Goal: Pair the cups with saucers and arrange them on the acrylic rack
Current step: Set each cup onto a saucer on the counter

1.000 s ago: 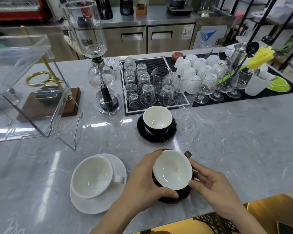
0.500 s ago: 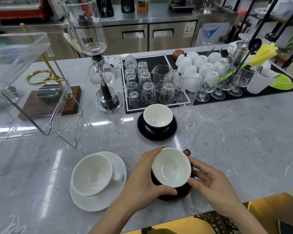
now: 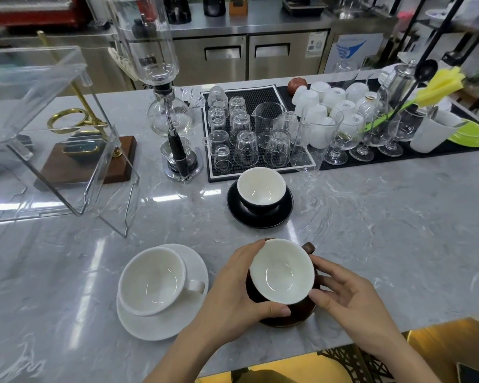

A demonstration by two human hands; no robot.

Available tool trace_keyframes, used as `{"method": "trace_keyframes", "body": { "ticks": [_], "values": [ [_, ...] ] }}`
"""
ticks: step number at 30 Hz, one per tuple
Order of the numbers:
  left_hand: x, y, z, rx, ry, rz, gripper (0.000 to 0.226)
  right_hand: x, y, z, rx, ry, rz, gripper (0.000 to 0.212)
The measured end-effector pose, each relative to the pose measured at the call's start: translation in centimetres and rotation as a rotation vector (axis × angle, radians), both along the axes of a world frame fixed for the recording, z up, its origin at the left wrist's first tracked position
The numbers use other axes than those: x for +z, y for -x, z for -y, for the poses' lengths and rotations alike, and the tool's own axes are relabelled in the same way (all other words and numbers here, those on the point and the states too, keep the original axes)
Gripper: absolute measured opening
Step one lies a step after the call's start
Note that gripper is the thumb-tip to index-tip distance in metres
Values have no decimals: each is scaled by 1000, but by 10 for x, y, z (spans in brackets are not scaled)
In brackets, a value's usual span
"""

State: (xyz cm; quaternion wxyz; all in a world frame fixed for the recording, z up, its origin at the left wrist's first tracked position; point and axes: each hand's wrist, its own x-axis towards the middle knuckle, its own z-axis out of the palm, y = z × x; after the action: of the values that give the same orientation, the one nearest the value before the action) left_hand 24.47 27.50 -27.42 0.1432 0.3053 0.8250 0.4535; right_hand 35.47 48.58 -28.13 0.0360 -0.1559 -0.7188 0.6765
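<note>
Brown cup [image 3: 281, 272], white inside with its handle sticking out at about one o'clock, sits on a brown saucer [image 3: 288, 320] near the front edge of the marble counter [image 3: 371, 230]. To do this well I'd say centre the cup in the saucer's well first, then lift by the saucer so the pair travels as one toward the acrylic rack [image 3: 47, 128], off at ten o'clock.

Left hand [image 3: 233, 294] curls round the cup's nine o'clock side, thumb along the near wall. Right hand [image 3: 343, 297] is loosely curled at three o'clock, fingertips touching the cup's wall and rim; whether it also touches the saucer, I cannot tell.

Just beside, at nine o'clock, a white cup [image 3: 152, 280] rests on a white saucer [image 3: 163, 319]. At twelve o'clock, a black cup [image 3: 260, 189] stands on a black saucer [image 3: 260, 214].
</note>
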Motion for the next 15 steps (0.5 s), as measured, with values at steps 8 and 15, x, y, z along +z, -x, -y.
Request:
{"method": "trace_keyframes", "body": {
  "ticks": [8,15],
  "values": [
    [11,-7,1,99,26,-87,79,0,-4,-2,-16,-4,2,57],
    [5,-21,18,317,39,-29,46,4,-8,-8,-135,-190,16,48]
  ]
}}
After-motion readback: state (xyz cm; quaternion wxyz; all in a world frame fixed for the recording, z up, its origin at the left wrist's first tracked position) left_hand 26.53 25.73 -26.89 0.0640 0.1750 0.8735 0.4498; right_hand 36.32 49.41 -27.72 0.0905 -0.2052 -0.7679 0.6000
